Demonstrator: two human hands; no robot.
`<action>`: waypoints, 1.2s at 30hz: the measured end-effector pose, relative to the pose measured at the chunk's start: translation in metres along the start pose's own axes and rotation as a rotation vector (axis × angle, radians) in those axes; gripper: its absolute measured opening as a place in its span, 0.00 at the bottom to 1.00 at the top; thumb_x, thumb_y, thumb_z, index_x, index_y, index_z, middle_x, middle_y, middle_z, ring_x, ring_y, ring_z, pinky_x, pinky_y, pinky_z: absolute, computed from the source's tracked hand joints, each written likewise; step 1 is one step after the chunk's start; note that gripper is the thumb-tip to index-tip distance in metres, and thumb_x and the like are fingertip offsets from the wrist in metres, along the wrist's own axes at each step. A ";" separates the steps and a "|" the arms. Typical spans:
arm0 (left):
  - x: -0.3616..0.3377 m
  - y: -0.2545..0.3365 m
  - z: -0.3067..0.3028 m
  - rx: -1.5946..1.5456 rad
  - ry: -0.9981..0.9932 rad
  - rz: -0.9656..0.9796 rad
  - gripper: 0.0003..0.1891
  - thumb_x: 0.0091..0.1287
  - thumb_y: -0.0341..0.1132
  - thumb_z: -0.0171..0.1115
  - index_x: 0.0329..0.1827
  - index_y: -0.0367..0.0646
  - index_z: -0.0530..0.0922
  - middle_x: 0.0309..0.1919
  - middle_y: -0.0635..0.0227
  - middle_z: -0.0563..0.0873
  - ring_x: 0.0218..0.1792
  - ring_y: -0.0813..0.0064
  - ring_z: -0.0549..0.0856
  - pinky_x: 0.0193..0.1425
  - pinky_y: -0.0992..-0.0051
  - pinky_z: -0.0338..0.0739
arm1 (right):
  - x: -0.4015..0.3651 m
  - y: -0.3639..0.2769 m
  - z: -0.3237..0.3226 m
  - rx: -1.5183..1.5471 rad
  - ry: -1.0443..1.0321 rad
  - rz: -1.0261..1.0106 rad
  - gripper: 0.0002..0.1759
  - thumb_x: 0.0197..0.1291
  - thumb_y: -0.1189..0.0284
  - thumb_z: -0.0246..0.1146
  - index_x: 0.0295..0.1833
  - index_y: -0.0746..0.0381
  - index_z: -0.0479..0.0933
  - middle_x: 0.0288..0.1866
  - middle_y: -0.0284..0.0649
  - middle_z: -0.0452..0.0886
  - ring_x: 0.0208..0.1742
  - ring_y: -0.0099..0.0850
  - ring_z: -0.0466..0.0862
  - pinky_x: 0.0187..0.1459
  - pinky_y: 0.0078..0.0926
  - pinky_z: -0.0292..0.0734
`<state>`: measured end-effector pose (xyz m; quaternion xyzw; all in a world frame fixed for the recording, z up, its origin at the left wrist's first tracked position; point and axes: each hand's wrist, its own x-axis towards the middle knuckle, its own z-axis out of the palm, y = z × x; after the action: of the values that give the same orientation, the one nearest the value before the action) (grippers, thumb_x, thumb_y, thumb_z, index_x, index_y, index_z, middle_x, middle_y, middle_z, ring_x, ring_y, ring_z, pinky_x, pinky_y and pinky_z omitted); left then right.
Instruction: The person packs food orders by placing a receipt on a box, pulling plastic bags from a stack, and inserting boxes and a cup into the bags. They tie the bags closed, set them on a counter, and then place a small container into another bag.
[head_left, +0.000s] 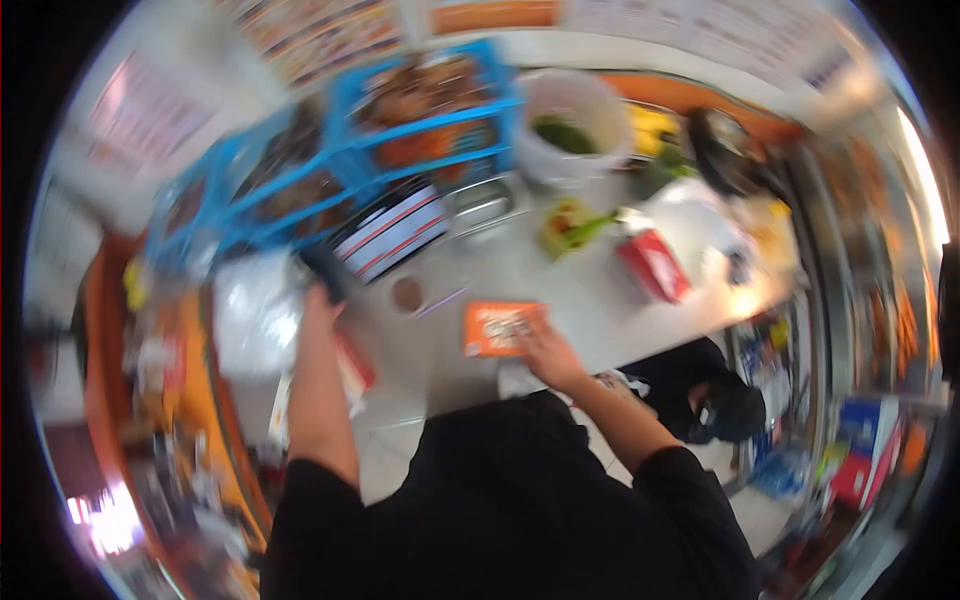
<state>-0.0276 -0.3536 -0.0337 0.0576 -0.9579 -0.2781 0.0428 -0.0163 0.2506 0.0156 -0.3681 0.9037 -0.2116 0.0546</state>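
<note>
My right hand (550, 350) is at the right end of a flat orange packet (490, 328) with white print, its fingers over the edge. The packet is at the near side of the metal table (590, 290). Farther left, my left hand (318, 298) is closed around a dark elongated object (322, 272), too blurred to name. That hand is beside a clear plastic bag pile (255, 315) and left of a tablet-like screen (392, 235) with red lines. A round brown spot (408, 294) and a thin purple stick (443, 302) lie between my hands.
Blue baskets (430, 140) with wrapped goods line the back, beside a white bucket (570, 120) and a metal tray (487, 205). A yellow-green box (568, 228) and a red box (652, 264) stand to the right. A person in black (725, 405) is low at the right.
</note>
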 end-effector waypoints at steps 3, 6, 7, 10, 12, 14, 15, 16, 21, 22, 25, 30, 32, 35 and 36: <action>-0.005 -0.026 0.021 -0.529 -0.019 -0.078 0.31 0.57 0.33 0.78 0.62 0.33 0.77 0.61 0.47 0.83 0.62 0.50 0.84 0.63 0.52 0.84 | -0.003 0.027 0.045 0.202 -0.052 -0.069 0.20 0.68 0.70 0.58 0.64 0.62 0.80 0.80 0.57 0.68 0.78 0.54 0.70 0.74 0.50 0.69; -0.007 -0.025 0.012 -0.636 0.012 -0.293 0.35 0.53 0.40 0.82 0.61 0.29 0.79 0.52 0.45 0.85 0.54 0.47 0.85 0.61 0.50 0.83 | -0.012 0.001 0.018 -0.074 0.065 -0.022 0.33 0.74 0.65 0.56 0.83 0.57 0.63 0.88 0.50 0.54 0.87 0.54 0.55 0.75 0.47 0.68; 0.000 -0.039 0.018 0.085 0.133 -0.056 0.31 0.52 0.42 0.83 0.54 0.29 0.82 0.47 0.47 0.86 0.51 0.52 0.86 0.52 0.53 0.85 | -0.016 -0.002 0.010 -0.047 0.056 -0.015 0.35 0.75 0.64 0.55 0.85 0.54 0.59 0.89 0.47 0.51 0.89 0.53 0.51 0.74 0.48 0.70; -0.008 -0.015 0.027 -0.376 0.347 -0.230 0.25 0.60 0.41 0.78 0.47 0.25 0.83 0.47 0.47 0.88 0.50 0.54 0.87 0.47 0.55 0.84 | -0.014 -0.001 -0.008 -0.015 -0.038 -0.027 0.35 0.74 0.65 0.56 0.85 0.52 0.59 0.90 0.47 0.50 0.89 0.53 0.48 0.71 0.48 0.72; -0.004 0.023 0.040 -1.507 0.770 -0.849 0.22 0.67 0.41 0.70 0.51 0.26 0.82 0.49 0.45 0.87 0.51 0.52 0.87 0.50 0.56 0.86 | -0.011 0.005 -0.007 -0.049 0.003 -0.052 0.36 0.73 0.65 0.56 0.84 0.51 0.60 0.90 0.46 0.50 0.89 0.53 0.48 0.68 0.49 0.74; -0.035 -0.005 0.081 -0.462 0.415 -0.303 0.22 0.73 0.39 0.61 0.61 0.27 0.77 0.56 0.44 0.84 0.57 0.52 0.85 0.57 0.54 0.88 | -0.015 0.012 0.013 0.001 0.083 -0.061 0.35 0.73 0.64 0.56 0.84 0.51 0.61 0.89 0.44 0.53 0.90 0.51 0.47 0.68 0.48 0.74; -0.041 0.000 0.083 -0.535 0.419 -0.395 0.22 0.74 0.40 0.61 0.61 0.29 0.76 0.56 0.47 0.84 0.57 0.52 0.85 0.57 0.54 0.87 | -0.015 0.004 0.014 0.047 0.072 -0.081 0.35 0.73 0.64 0.56 0.84 0.51 0.61 0.89 0.44 0.53 0.90 0.51 0.47 0.68 0.48 0.74; -0.033 0.017 0.083 -1.136 0.550 -0.795 0.22 0.75 0.41 0.60 0.62 0.30 0.76 0.57 0.49 0.84 0.58 0.52 0.85 0.58 0.53 0.87 | -0.017 0.003 0.006 0.022 0.087 -0.055 0.34 0.74 0.64 0.55 0.84 0.51 0.61 0.89 0.43 0.53 0.90 0.51 0.47 0.68 0.47 0.73; -0.020 0.057 0.064 -1.426 0.711 -1.112 0.20 0.78 0.44 0.59 0.61 0.37 0.74 0.53 0.60 0.84 0.54 0.59 0.86 0.53 0.60 0.87 | -0.014 0.004 0.003 -0.039 0.078 -0.029 0.33 0.76 0.62 0.54 0.85 0.49 0.60 0.89 0.42 0.53 0.90 0.48 0.46 0.69 0.46 0.72; -0.017 0.061 0.060 -1.326 0.671 -1.146 0.18 0.78 0.44 0.57 0.59 0.38 0.75 0.48 0.62 0.84 0.49 0.63 0.86 0.49 0.63 0.86 | -0.013 0.002 -0.001 -0.029 0.071 -0.037 0.33 0.76 0.62 0.54 0.85 0.49 0.60 0.89 0.42 0.53 0.90 0.48 0.46 0.69 0.46 0.72; -0.001 0.083 0.055 -1.173 0.636 -1.235 0.15 0.79 0.44 0.55 0.52 0.40 0.75 0.38 0.67 0.81 0.37 0.70 0.84 0.40 0.69 0.81 | -0.015 0.001 -0.015 0.048 0.000 -0.013 0.32 0.77 0.64 0.50 0.85 0.50 0.60 0.89 0.43 0.54 0.90 0.49 0.47 0.73 0.47 0.67; -0.001 0.014 0.066 -1.356 0.557 -1.178 0.09 0.78 0.37 0.52 0.40 0.44 0.75 0.23 0.73 0.73 0.21 0.74 0.73 0.28 0.73 0.74 | -0.014 0.003 0.000 -0.059 0.070 -0.017 0.33 0.77 0.58 0.55 0.85 0.46 0.60 0.89 0.39 0.54 0.90 0.46 0.48 0.69 0.45 0.72; 0.001 0.036 0.058 -1.408 0.553 -1.200 0.08 0.79 0.37 0.52 0.40 0.46 0.75 0.22 0.74 0.72 0.20 0.76 0.72 0.26 0.74 0.72 | -0.015 0.000 -0.003 -0.029 0.081 -0.016 0.34 0.76 0.59 0.56 0.85 0.46 0.60 0.89 0.39 0.53 0.90 0.46 0.47 0.69 0.45 0.72; -0.001 0.056 0.061 -1.503 0.505 -1.211 0.07 0.80 0.36 0.52 0.42 0.48 0.75 0.22 0.76 0.71 0.19 0.78 0.70 0.24 0.76 0.69 | -0.014 0.002 -0.005 -0.038 0.051 -0.010 0.34 0.76 0.60 0.56 0.85 0.46 0.60 0.89 0.39 0.53 0.90 0.46 0.45 0.69 0.45 0.72; -0.002 0.061 0.064 -1.530 0.487 -1.210 0.07 0.80 0.35 0.52 0.42 0.48 0.76 0.22 0.76 0.70 0.18 0.78 0.69 0.23 0.77 0.67 | -0.014 0.003 -0.006 -0.015 0.041 -0.008 0.34 0.76 0.60 0.56 0.85 0.46 0.60 0.89 0.39 0.52 0.90 0.45 0.45 0.70 0.47 0.71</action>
<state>-0.0387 -0.2681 -0.0549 0.5471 -0.2968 -0.7743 0.1147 -0.0097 0.2637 0.0191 -0.3677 0.9048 -0.2125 0.0322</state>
